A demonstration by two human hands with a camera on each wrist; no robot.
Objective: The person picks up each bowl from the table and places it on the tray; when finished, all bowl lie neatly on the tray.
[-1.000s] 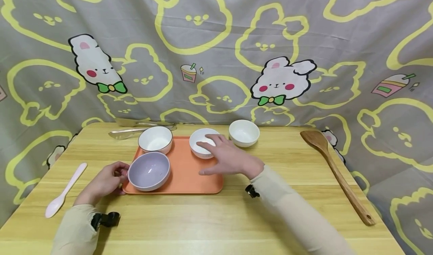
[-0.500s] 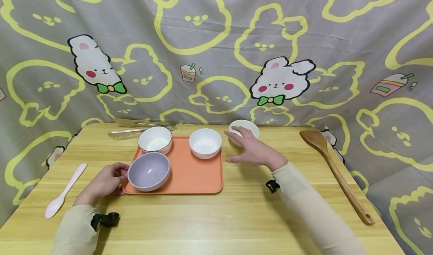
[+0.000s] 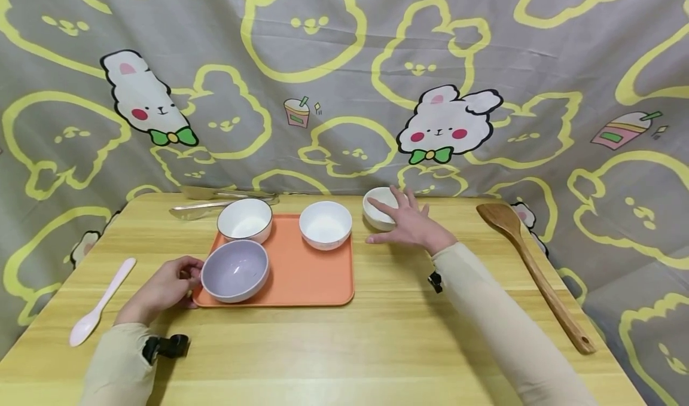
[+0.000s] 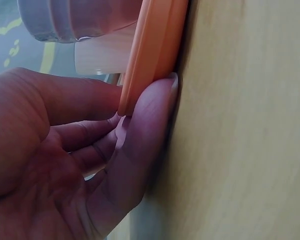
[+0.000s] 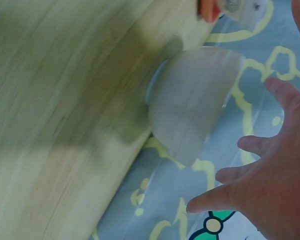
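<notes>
An orange tray (image 3: 307, 280) bears a lilac bowl (image 3: 235, 271), a white bowl with a dark rim (image 3: 245, 220) and another white bowl (image 3: 325, 225). My left hand (image 3: 164, 289) pinches the tray's left edge; in the left wrist view the thumb (image 4: 150, 110) and a finger lie on either side of the orange rim. Off the tray, at the back, stands a plain white bowl (image 3: 377, 208). Over its right side my right hand (image 3: 411, 226) spreads its fingers, partly covering it. In the right wrist view a gap shows between those fingers and the bowl (image 5: 195, 95).
Metal tongs (image 3: 201, 208) lie at the table's back left, behind the tray. A pale pink spoon (image 3: 102, 304) is at the left, and a wooden spatula (image 3: 533, 268) lies along the right side. Behind the table (image 3: 344, 358) hangs a patterned curtain (image 3: 344, 95).
My right hand has moved from above the bowl at the tray's right, rightward and back to the plain white bowl. The left hand stays at the tray edge. The head view has shifted slightly.
</notes>
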